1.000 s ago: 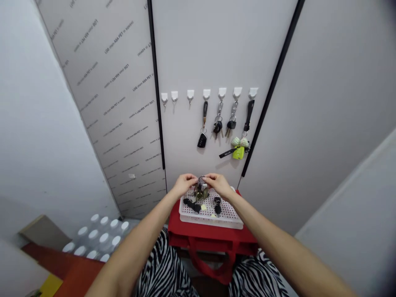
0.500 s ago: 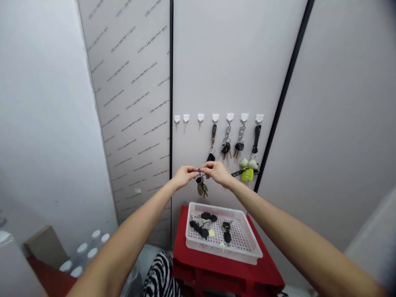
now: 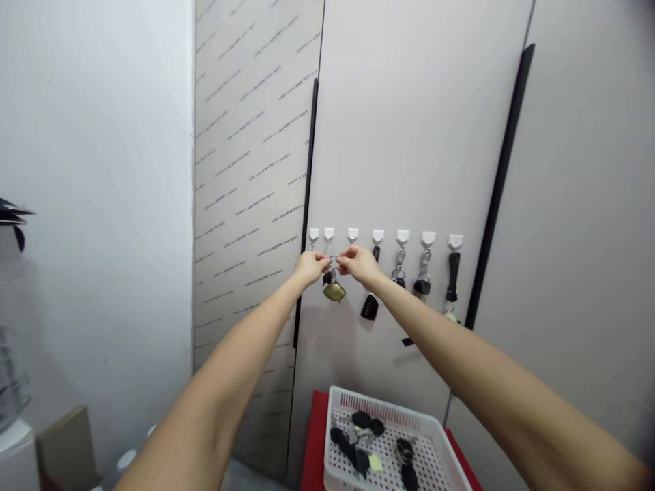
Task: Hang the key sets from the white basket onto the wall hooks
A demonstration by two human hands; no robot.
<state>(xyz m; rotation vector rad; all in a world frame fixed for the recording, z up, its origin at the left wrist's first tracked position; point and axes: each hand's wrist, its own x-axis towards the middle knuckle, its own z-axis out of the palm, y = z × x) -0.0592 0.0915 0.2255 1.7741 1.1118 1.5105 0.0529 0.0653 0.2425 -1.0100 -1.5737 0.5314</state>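
Both my hands are raised to a row of white wall hooks point(image 3: 352, 234). My left hand point(image 3: 311, 266) and my right hand point(image 3: 359, 263) each pinch the ring of a key bunch point(image 3: 332, 286) with an olive-gold fob, which hangs between them just below the empty hooks on the left. On the hooks to the right hang a black car key point(image 3: 369, 307) and other keys point(image 3: 422, 279) on straps. Below, a white perforated basket point(image 3: 440, 436) holds several more black keys point(image 3: 353, 443).
The basket sits on a red surface point(image 3: 311, 450) against the grey panel wall. A black vertical strip point(image 3: 305, 211) divides the panels left of the hooks. A cardboard box point(image 3: 64, 443) and white bottle caps point(image 3: 125, 460) lie at the lower left.
Both hands have lifted the key bunch from just above the basket up to hook height. The view has tilted upward, so the basket now lies at the bottom edge.
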